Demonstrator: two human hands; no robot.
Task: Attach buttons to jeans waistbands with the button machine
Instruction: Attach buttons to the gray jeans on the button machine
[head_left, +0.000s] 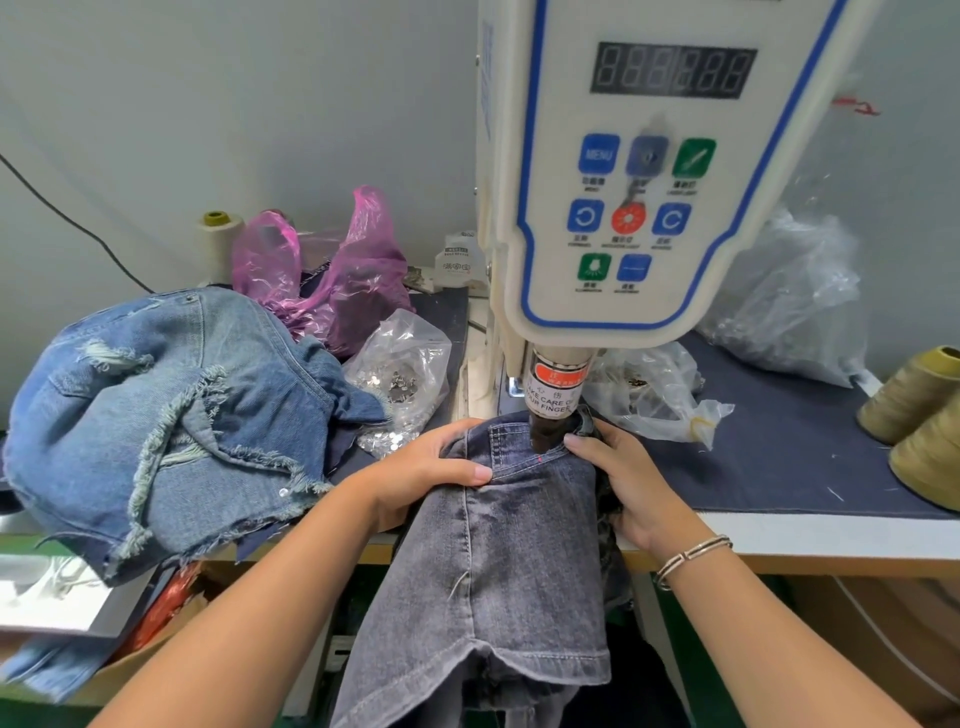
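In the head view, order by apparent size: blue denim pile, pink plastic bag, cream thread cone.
1. blue denim pile
2. pink plastic bag
3. cream thread cone
The pile lies nearer the camera, which enlarges it.

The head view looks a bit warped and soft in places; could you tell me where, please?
Head view: wide-angle bending curves the table edge and leans the button machine sideways; its keypad and digit display are slightly blurred, with no lit digits readable; light is even and soft, with faint shade under the press head on the grey jeans; both hands, left and right, are fairly sharp.
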